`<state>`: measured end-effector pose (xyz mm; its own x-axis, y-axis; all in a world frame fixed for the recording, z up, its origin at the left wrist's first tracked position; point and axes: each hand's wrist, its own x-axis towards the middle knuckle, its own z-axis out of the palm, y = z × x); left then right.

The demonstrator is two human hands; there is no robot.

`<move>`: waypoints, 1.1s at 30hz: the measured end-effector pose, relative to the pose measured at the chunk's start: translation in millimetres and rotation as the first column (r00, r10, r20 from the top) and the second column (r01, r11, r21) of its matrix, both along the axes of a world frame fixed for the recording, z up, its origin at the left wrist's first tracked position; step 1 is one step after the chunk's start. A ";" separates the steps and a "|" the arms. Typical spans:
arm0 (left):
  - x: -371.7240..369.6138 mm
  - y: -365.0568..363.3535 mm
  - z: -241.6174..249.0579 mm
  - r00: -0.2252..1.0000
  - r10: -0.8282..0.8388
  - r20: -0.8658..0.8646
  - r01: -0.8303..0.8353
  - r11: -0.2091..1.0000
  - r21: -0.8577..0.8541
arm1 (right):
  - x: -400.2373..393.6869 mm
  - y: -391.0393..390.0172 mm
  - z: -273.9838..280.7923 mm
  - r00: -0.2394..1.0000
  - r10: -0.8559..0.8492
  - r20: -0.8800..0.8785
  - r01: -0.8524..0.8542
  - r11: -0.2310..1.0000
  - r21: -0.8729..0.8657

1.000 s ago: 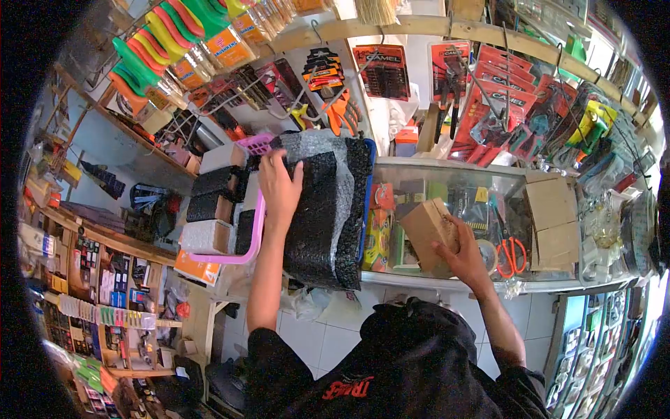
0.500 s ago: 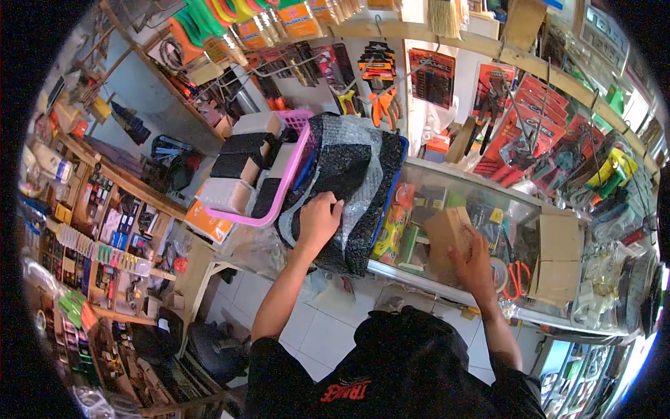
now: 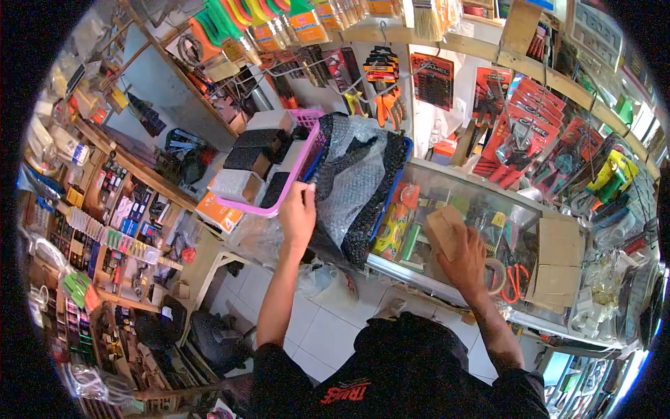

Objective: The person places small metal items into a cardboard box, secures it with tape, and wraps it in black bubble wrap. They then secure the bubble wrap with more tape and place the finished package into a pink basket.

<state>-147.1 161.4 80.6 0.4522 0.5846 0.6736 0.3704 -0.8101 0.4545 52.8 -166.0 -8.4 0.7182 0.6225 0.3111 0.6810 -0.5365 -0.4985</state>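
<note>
My left hand (image 3: 298,218) is closed at the left edge of a sheet of black and clear bubble wrap (image 3: 356,185), seemingly gripping it; the fingertips are partly hidden. The wrap lies bunched over a blue tray (image 3: 407,150), only whose edge shows. Just left of that hand is a pink plastic basket (image 3: 305,157) holding several wrapped boxes (image 3: 239,186), some with black bands. My right hand (image 3: 464,262) is wrapped round a small brown cardboard box (image 3: 444,230), held tilted over the glass counter.
On the counter (image 3: 457,183) lie a tape roll (image 3: 496,275), orange-handled scissors (image 3: 515,282) and flattened cardboard (image 3: 560,258). Packaged tools (image 3: 434,82) and brushes hang along the back. Shelves of small goods (image 3: 125,223) line the left, with a tiled floor (image 3: 324,335) below.
My left hand has moved left from the middle of the bubble wrap to its edge beside the basket, and the wrap's folds have shifted. The right hand has turned the cardboard box slightly.
</note>
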 end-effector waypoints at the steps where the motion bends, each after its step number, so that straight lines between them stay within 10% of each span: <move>1: -4.7 -1.0 5.8 0.998 0.034 0.052 -0.035 0.999 0.011 | -2.7 0.7 -0.2 1.000 0.002 0.027 -0.001 1.000 -0.018; 10: -74.3 -88.8 36.9 1.000 0.004 0.025 -0.013 0.935 0.355 | -11.5 -2.3 13.6 0.952 0.018 0.306 -0.023 1.000 0.015; 13: -93.7 -122.1 33.0 0.980 -0.198 0.001 0.183 0.909 0.375 | -23.1 -2.2 33.1 0.961 0.275 0.006 -0.272 0.945 0.181; 16: -107.8 -163.0 32.9 0.981 -0.189 -0.036 0.189 0.908 0.375 | -42.5 5.0 37.1 0.295 0.463 -0.836 -0.419 0.849 0.322; 19: -117.7 -201.2 41.6 0.932 -0.327 -0.157 0.354 0.915 0.196 | -82.5 5.3 17.4 -0.573 0.319 -0.755 -0.060 0.902 0.427; 22: -120.0 -218.5 27.7 0.903 -0.421 -0.082 0.426 0.903 0.059 | -94.5 7.2 33.7 -0.460 0.466 -0.756 0.139 0.878 0.457; 26: -123.4 -226.2 3.4 0.942 -0.328 -0.069 0.310 0.931 -0.192 | -64.2 -9.2 76.2 0.108 0.527 -0.843 0.173 0.825 0.538; 33: -103.7 -215.2 -76.5 0.892 -0.338 0.298 0.451 0.639 -0.623 | -24.7 -68.2 111.6 -0.159 0.696 -0.701 0.565 0.646 0.513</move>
<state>-250.8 -53.9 4.1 0.6807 0.6858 0.2574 -0.0253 -0.3292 0.9439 28.1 -234.2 103.2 0.4896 0.8037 -0.3381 -0.8149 0.2839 -0.5053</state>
